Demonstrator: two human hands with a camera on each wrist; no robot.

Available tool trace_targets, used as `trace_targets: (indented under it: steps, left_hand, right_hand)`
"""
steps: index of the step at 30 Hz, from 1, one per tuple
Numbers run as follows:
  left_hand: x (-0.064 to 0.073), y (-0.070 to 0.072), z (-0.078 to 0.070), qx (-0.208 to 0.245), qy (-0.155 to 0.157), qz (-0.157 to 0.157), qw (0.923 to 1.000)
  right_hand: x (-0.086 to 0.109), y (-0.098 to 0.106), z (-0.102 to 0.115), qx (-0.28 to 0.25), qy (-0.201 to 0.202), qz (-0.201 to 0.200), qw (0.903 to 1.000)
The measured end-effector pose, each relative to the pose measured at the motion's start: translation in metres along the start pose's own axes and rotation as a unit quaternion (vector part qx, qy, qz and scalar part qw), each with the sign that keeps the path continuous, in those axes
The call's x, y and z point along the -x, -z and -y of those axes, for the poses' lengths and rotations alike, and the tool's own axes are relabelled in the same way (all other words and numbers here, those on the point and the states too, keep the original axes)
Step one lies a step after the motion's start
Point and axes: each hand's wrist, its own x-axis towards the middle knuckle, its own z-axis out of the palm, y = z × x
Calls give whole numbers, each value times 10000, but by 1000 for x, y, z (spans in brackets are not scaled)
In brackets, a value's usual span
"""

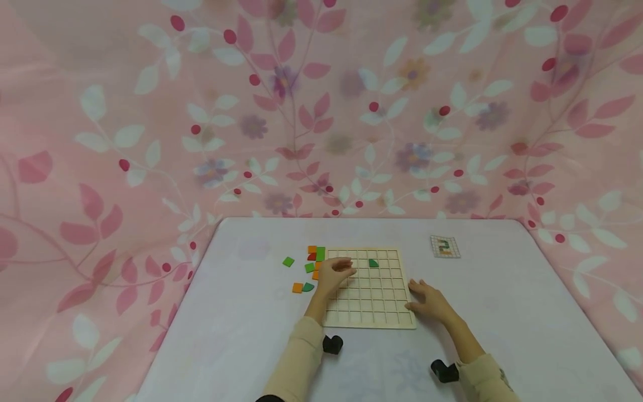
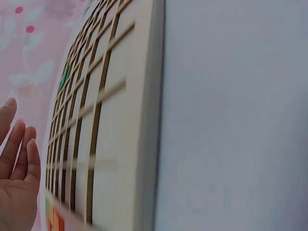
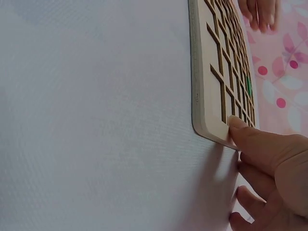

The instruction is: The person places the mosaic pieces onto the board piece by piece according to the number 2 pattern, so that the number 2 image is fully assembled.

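A pale wooden grid board (image 1: 370,319) lies on the white table, with one green quarter-round tile (image 1: 373,263) in a far square. My left hand (image 1: 334,276) is over the board's left side, fingers loosely bent and thumb apart; nothing shows between them in the left wrist view. At the right edge is my right hand (image 1: 431,302), its thumb (image 3: 237,122) resting on the rim and its other fingers spread beside the board. Left of the board lie loose tiles: an orange square (image 1: 298,288), a green quarter-round (image 1: 308,287), a green square (image 1: 288,261) and several more, partly behind my left hand.
A small pattern card (image 1: 445,247) with a gridded figure lies beyond the board at the right. Black wrist cameras (image 1: 332,344) jut out beside both sleeves. A pink floral cloth (image 1: 321,139) hangs behind the table's far edge.
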Motion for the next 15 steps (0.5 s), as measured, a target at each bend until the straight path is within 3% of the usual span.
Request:
trace_targets:
  steps: [3, 9, 12, 15]
  left_hand:
    - [12, 22, -5, -164, -115, -200, 9996]
    - [31, 66, -2, -648, -326, -916, 9931]
    - [33, 86, 12, -982, -336, -1363, 9852]
    - [32, 105, 29, -1332, -125, -1841, 9738]
  right_hand:
    - [0, -1, -2, 25, 51, -52, 10000]
    - [1, -2, 0, 147, 116, -123, 9997]
    - [1, -2, 1, 198, 105, -112, 9997]
    - [1, -3, 1, 194, 87, -95, 9997]
